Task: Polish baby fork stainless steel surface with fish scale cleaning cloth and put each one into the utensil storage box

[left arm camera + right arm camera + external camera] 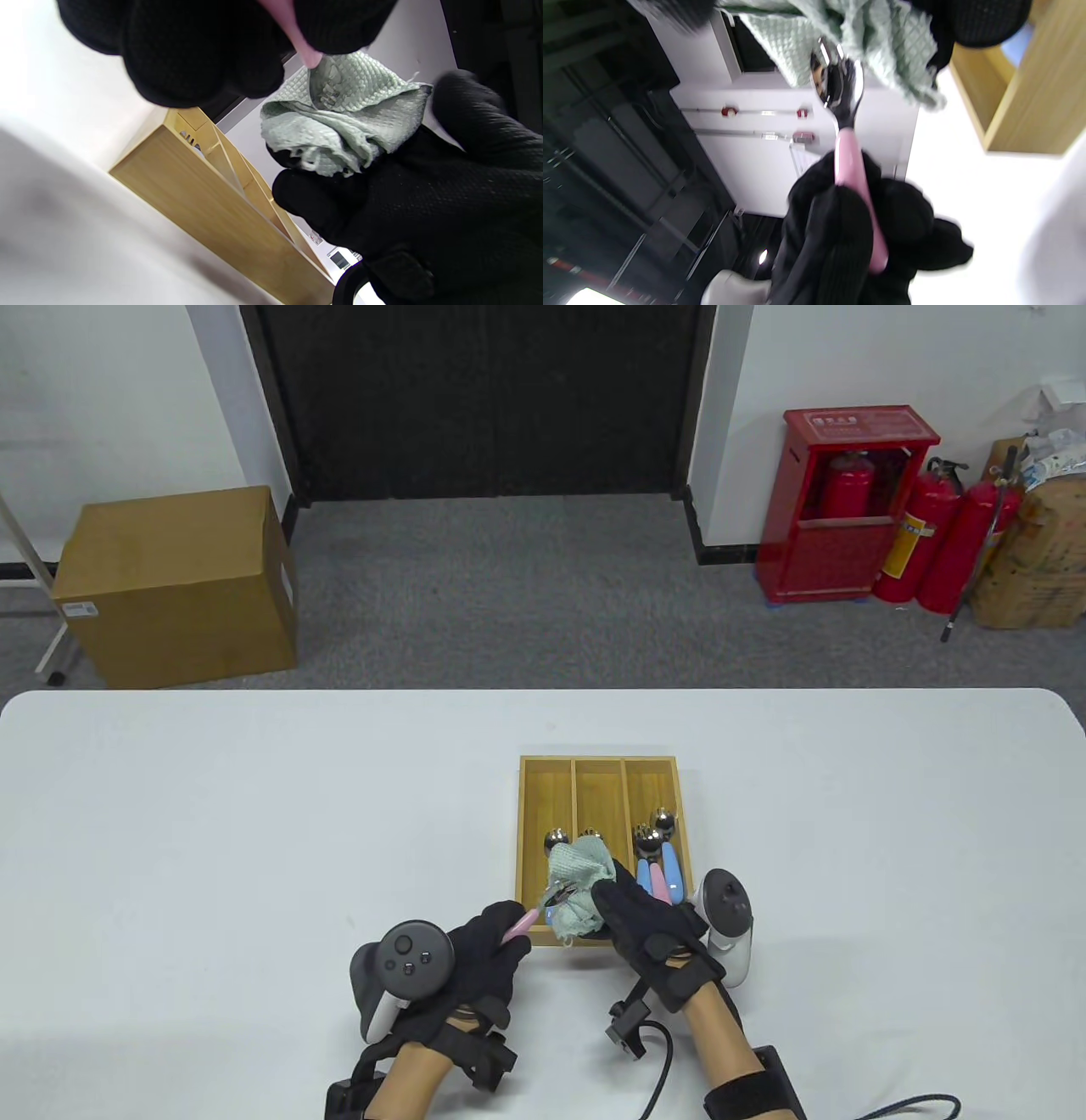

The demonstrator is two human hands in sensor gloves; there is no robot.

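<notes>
My left hand (488, 937) grips a baby fork by its pink handle (519, 926) (855, 178). The fork's steel head (838, 87) (324, 84) lies against the pale green fish scale cloth (579, 886) (339, 123) (840, 38). My right hand (632, 912) holds that bunched cloth just above the near end of the wooden utensil box (530, 780) (220, 212). Two forks with blue and pink handles (657, 865) lie in the box's right compartment. Another steel head (556, 839) shows in the left compartment, partly hidden by the cloth.
The box stands at the middle of the white table (212, 831). Beyond the table's far edge, a cardboard box (178, 585) sits on the floor at left, and a red extinguisher cabinet (836, 509) at right.
</notes>
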